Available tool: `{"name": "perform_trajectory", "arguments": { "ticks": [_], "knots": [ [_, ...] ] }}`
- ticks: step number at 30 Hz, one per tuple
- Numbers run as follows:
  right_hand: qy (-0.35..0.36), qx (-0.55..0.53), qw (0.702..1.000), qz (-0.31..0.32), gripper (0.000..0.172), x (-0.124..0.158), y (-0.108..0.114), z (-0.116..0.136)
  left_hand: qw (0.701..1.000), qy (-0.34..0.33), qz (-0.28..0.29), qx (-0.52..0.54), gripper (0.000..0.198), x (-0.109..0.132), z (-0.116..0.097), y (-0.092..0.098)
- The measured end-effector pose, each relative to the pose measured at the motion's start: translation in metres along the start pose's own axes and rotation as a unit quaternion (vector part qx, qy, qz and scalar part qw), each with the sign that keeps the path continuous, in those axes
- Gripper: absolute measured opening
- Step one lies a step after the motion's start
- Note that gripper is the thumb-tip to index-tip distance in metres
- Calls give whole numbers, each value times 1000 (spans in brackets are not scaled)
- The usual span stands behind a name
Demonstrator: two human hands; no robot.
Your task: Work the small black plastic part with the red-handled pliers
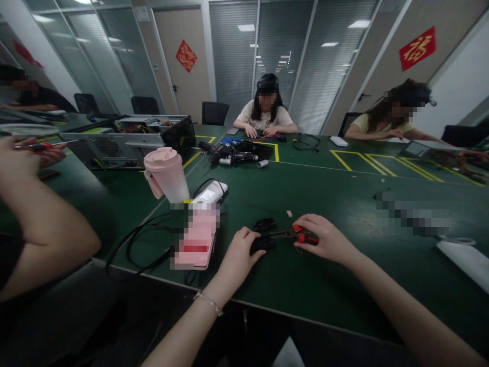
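My left hand (244, 252) pinches a small black plastic part (266, 243) near the table's front edge. A pair of pliers (307, 238) with red and black handles is gripped in my right hand (326, 237). The narrow metal jaws point left and reach the black part; whether they clamp it I cannot tell. Just behind it lies another black plastic piece (265, 224) on the green table (344, 285). A tiny pale scrap (289, 213) rests beyond the pliers.
Left of my hands are a pink phone (198, 237), a white device with a black cable (210, 194) and a pink cup (167, 176). An open computer case (130, 140) stands behind them. Cables and a drill (218, 154) lie mid-table. Co-workers sit around; one arm (49, 219) is close at left.
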State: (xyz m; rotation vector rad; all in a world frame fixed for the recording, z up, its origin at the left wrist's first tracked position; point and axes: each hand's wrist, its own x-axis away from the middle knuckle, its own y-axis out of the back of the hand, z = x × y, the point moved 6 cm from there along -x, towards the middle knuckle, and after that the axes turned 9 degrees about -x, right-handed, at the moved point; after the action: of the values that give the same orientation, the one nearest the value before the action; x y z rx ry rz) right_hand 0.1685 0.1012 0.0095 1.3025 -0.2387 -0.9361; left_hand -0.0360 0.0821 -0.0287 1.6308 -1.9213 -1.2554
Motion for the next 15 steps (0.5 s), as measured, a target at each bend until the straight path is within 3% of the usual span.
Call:
{"name": "perform_trajectory", "arguments": {
  "ticks": [15],
  "knots": [
    [24, 83, 996, 32, 39, 1, -2, 13, 1000, -6, -1, 27, 30, 2, -1, 3]
  ]
}}
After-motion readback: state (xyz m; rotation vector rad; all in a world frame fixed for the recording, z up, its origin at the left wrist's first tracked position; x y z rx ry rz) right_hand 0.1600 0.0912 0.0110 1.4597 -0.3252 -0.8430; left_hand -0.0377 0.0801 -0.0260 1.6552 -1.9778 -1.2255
